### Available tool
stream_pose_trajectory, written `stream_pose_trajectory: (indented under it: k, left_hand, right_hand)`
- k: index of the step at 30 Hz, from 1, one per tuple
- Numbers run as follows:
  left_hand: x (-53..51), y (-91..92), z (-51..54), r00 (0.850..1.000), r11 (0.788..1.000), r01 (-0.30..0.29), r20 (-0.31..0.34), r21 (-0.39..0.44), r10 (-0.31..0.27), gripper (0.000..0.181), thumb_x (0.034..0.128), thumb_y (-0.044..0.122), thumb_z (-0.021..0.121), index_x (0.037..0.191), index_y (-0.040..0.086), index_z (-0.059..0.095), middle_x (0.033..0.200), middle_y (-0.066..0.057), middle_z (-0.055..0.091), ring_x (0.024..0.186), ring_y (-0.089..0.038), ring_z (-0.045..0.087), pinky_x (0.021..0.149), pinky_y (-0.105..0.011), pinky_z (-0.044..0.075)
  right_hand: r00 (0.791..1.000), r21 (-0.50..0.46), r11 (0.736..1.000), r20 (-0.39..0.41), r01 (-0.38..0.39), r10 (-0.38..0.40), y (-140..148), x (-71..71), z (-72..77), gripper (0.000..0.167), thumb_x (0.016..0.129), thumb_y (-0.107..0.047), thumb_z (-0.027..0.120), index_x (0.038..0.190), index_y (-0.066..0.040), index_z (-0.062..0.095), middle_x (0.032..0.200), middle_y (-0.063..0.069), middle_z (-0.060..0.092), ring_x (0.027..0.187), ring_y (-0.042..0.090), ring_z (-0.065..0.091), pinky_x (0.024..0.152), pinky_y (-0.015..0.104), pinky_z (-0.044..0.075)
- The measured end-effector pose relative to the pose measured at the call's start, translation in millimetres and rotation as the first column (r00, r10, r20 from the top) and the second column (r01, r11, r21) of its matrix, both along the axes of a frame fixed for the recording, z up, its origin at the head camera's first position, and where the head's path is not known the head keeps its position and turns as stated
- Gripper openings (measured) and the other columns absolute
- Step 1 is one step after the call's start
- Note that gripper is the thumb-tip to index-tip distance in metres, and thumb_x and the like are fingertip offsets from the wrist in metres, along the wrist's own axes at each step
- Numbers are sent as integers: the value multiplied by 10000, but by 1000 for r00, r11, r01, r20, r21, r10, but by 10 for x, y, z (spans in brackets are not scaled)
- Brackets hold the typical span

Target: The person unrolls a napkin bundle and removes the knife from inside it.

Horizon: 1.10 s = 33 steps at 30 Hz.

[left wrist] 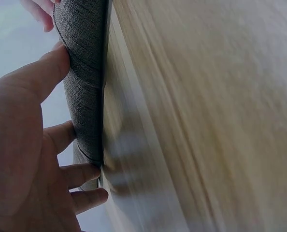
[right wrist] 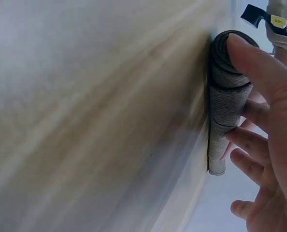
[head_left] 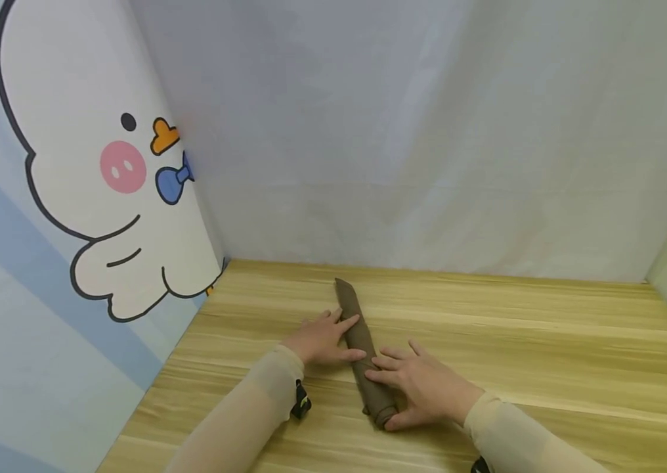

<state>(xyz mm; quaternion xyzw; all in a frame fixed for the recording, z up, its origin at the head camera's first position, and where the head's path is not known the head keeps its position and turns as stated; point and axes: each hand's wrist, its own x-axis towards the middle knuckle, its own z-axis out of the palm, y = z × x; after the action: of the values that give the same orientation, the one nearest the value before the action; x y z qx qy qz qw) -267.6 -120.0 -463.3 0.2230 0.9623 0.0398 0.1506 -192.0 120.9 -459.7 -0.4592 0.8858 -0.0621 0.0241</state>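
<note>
A dark grey-brown cloth [head_left: 361, 338], rolled into a long tube, lies on the wood-patterned tabletop, slanting from far left to near right. My left hand [head_left: 323, 338] touches its left side with spread fingers, the thumb lower down on the roll. From the right, my right hand [head_left: 425, 384] rests its fingers on the near half, its thumb at the near end. In the right wrist view the rolled cloth [right wrist: 225, 104] shows its spiral end beside the thumb. Along the rolled cloth [left wrist: 83, 82] in the left wrist view, the left fingertips lie against the surface.
The wood-patterned tabletop [head_left: 516, 335] stretches to both sides of the roll. A pale grey curtain [head_left: 398, 144] hangs along the back edge, and a panel with a white cartoon bird [head_left: 73, 98] stands at the left. A black wrist strap [head_left: 301, 401] sits on the left sleeve.
</note>
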Motion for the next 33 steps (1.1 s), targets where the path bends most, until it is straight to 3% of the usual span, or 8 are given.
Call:
stream_pose_trajectory:
  k: [9,16,33]
  left_hand:
    - [-22,145,-78,998,998,54,-32,-34,-55,899,790,855,308,1538,373,178,1590,-71,184,1439,-335,193,1046,-649,240]
    - [13,268,-12,996,996,79,-27,-33,-80,885,799,842,329,1537,376,183,1592,-68,182,1444,-329,176,1055,-650,217]
    - [80,493,23,992,991,125,-18,-36,-126,869,817,818,349,1540,369,177,1597,-68,163,1445,-323,177,1059,-647,211]
  right_hand:
    - [999,1,999,1,41,-41,111,101,-37,864,756,-741,598,1424,-201,499,1454,72,456,1382,300,339,1023,683,234]
    - [999,-33,998,-4,54,-54,208,168,-48,870,764,-760,554,1422,-192,502,1451,76,458,1373,318,350,1006,702,233]
    - [995,-34,994,5,99,-99,338,340,-8,881,752,-765,557,1397,-164,529,1436,86,478,1356,330,378,985,714,250]
